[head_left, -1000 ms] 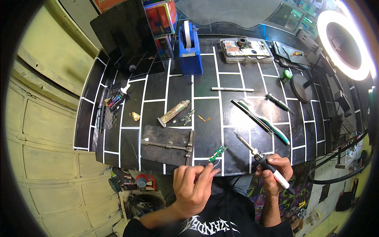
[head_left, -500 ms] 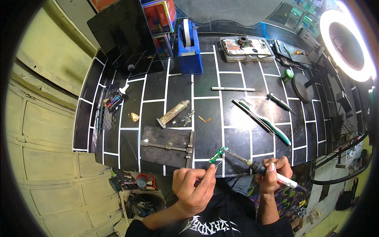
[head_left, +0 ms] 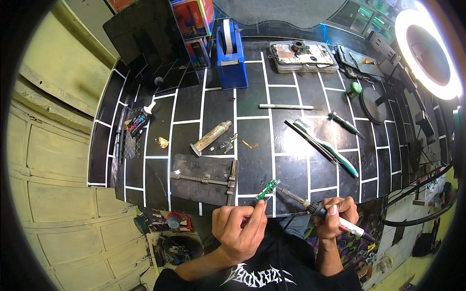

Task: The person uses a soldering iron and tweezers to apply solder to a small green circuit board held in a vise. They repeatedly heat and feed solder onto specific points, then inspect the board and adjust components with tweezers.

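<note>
My left hand (head_left: 239, 228) is closed, its fingertips pinched at the lower end of a small green circuit board (head_left: 266, 189) by the table's front edge. A reddish bit shows among its curled fingers, too hidden to name. My right hand (head_left: 337, 216) grips a soldering iron (head_left: 349, 227) with a white and black handle. The iron's metal shaft points left, and its tip is at or very close to the board's upper right end; I cannot tell whether they touch. Left of the board lies a dark repair holder with a metal clamp bar (head_left: 201, 180).
Beyond my hands lie a syringe-like tube (head_left: 211, 137), small metal parts (head_left: 228, 144), a toothbrush (head_left: 323, 145), black tweezers (head_left: 310, 140), a pen-like tool (head_left: 286, 106) and a screwdriver (head_left: 344, 123). Farther back stand a blue tape dispenser (head_left: 232, 68), a clear case (head_left: 303, 57) and a ring light (head_left: 400, 58).
The soldering iron's tip has shifted slightly down against the board's end. Both hands keep their grips, and the whole view has shifted a little.
</note>
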Action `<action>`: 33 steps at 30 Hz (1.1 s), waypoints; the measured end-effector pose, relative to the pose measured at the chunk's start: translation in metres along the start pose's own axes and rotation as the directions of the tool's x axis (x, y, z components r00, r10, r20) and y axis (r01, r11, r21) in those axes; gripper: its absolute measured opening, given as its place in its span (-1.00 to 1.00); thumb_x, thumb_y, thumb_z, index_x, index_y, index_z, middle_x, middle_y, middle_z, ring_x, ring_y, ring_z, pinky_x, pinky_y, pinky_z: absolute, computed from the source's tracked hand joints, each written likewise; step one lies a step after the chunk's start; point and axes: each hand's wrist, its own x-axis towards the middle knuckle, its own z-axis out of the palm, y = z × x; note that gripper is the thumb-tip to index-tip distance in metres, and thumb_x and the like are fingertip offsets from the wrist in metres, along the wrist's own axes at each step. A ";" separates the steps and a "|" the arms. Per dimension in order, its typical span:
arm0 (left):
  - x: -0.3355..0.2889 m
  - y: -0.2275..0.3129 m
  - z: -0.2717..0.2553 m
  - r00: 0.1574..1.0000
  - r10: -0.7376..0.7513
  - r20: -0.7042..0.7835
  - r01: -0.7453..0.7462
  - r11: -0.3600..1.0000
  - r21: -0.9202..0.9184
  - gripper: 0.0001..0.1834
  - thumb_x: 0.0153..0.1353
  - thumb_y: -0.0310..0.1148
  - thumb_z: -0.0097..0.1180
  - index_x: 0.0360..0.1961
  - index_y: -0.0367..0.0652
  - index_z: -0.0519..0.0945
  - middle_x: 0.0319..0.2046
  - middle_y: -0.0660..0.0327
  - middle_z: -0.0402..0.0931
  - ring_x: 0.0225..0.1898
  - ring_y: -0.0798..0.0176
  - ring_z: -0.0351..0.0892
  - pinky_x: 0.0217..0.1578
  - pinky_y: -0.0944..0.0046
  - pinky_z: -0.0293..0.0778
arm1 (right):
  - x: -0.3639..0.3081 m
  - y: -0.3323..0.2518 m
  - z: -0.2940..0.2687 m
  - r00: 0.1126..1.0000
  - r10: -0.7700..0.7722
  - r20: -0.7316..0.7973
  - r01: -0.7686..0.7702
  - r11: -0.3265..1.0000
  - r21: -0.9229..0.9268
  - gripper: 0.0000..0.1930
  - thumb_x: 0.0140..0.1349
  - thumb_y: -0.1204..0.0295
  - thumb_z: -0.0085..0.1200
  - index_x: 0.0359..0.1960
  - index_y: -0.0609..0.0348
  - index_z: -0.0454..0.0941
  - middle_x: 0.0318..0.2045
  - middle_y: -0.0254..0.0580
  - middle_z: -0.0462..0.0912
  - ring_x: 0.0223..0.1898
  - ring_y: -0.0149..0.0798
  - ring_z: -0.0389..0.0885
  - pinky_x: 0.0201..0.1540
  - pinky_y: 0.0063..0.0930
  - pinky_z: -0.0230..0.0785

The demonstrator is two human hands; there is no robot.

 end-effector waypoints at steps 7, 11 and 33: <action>-0.001 -0.001 -0.002 1.000 0.003 0.016 -0.003 1.000 -0.012 -0.63 -0.05 -0.52 0.41 -0.13 -0.10 0.77 -0.46 0.42 0.44 -0.44 0.30 0.36 -0.36 0.23 0.25 | 0.003 -0.008 0.013 0.999 -0.001 -0.052 0.002 1.000 0.016 -0.62 0.28 0.24 0.16 -0.53 0.17 0.27 -0.71 -0.18 0.43 -0.78 -0.45 0.36 -0.73 -0.54 0.25; -0.002 -0.001 -0.004 1.000 0.008 0.028 -0.008 1.000 -0.019 -0.62 -0.05 -0.52 0.41 -0.12 -0.10 0.77 -0.46 0.42 0.44 -0.44 0.30 0.36 -0.36 0.23 0.25 | 0.004 -0.010 0.014 0.999 -0.021 -0.047 0.022 1.000 0.000 -0.62 0.27 0.24 0.15 -0.53 0.17 0.28 -0.70 -0.18 0.44 -0.77 -0.45 0.38 -0.72 -0.54 0.28; -0.004 -0.001 -0.005 0.998 0.029 0.058 -0.028 0.999 -0.028 -0.64 -0.06 -0.51 0.42 -0.14 -0.11 0.76 -0.46 0.41 0.44 -0.44 0.31 0.36 -0.38 0.23 0.19 | 0.004 -0.011 0.008 0.997 -0.072 0.019 0.072 0.997 -0.011 -0.73 0.28 0.41 0.10 -0.55 0.25 0.37 -0.73 -0.16 0.55 -0.69 -0.35 0.56 -0.55 -0.45 0.50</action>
